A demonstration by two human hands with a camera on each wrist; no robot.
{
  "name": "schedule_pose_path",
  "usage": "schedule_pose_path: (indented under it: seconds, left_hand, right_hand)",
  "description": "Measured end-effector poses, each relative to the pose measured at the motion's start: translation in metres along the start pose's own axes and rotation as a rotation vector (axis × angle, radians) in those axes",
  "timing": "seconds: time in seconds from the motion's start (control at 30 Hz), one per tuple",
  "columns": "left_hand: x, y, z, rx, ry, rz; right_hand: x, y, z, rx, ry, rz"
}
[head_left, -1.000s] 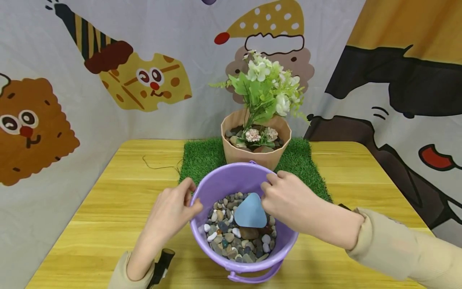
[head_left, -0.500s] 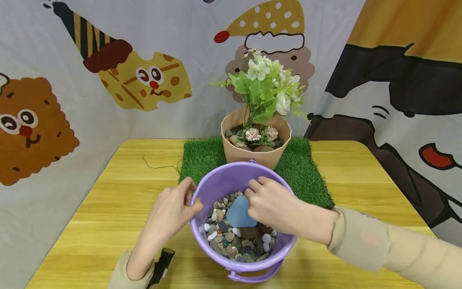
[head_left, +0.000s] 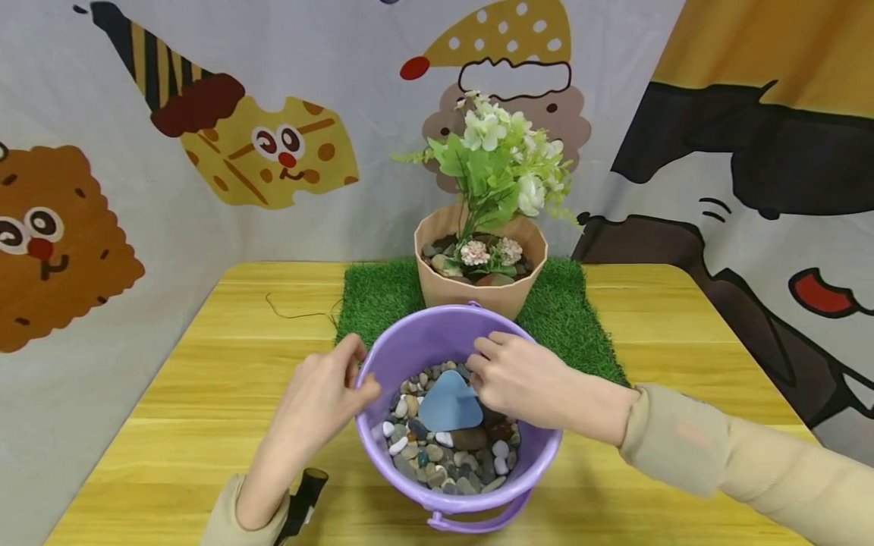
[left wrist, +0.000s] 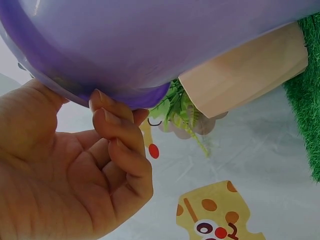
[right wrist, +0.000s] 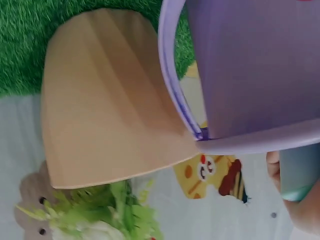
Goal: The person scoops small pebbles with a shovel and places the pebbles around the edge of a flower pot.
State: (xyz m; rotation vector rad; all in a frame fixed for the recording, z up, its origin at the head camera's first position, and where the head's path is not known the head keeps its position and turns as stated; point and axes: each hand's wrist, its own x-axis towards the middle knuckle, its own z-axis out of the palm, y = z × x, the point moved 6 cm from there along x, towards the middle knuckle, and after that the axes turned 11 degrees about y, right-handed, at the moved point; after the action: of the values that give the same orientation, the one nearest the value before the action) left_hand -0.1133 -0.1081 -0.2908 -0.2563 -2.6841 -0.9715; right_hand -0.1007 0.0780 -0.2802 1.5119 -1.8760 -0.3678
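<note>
In bucket (head_left: 437, 334): blue shovel (head_left: 449, 408), rounded triang. blade

My bucket (head_left: 437, 334) looked smooth, glossy plastic; the pebbles (head_left: 437, 464) inside it were smooth, the bench (head_left: 218, 394) beneath it wood-grained.

Yellow wood-grain table (head_left: 184, 394) holding green grass mat (head_left: 570, 326) at back. Thin dark string (head_left: 297, 316) lying beside mat. Purple bucket (head_left: 430, 334) standing nearer.

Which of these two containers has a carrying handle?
The purple bucket, the nearer one, with pebbles inside: its handle hangs at the front. The peach pot behind it, holding flowers, shows none.
</note>
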Motion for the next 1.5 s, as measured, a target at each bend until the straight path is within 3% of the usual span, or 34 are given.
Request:
schedule_pose_path:
  seconds: [0.23,0.53,0.63,0.8,0.87,1.03,1.23,1.4,1.5]
  left_hand:
    - [0.0,0.001,0.0,-0.005,0.001,-0.002]
    - [0.0,0.001,0.0,-0.002,-0.005,-0.018]
    - [-0.001,0.001,0.0,-0.011,-0.011,-0.027]
    - [0.0,0.001,0.0,-0.001,-0.005,-0.019]
    - [0.0,0.001,0.0,0.008,0.004,-0.007]
    - [0.001,0.002,0.0,0.021,0.018,0.015]
    - [0.0,0.002,0.0,-0.004,0.004,0.002]
    - [0.0,0.002,-0.001,0.002,0.017,0.01]
    - [0.0,0.002,-0.001,0.005,0.019,0.012]
  right_hand:
    - [-0.007,0.005,0.006,0.055,-0.035,0.047]
    - [-0.001,-0.01,-0.004,-0.025,0.013,-0.047]
    - [0.002,-0.011,-0.005,-0.028,-0.045,-0.025]
    - [0.009,-0.01,-0.006,-0.021,-0.186,0.086]
    - [0.012,-0.015,-0.007,-0.036,-0.2,0.077]
    - [0.016,-0.023,-0.005,-0.046,-0.133,0.016]
    - [0.0,0.0,0.011,0.12,-0.074,0.086]
    - [0.0,0.0,0.014,0.202,0.053,0.017]
    - [0.002,-0.001,0.015,0.242,0.072,0.003]
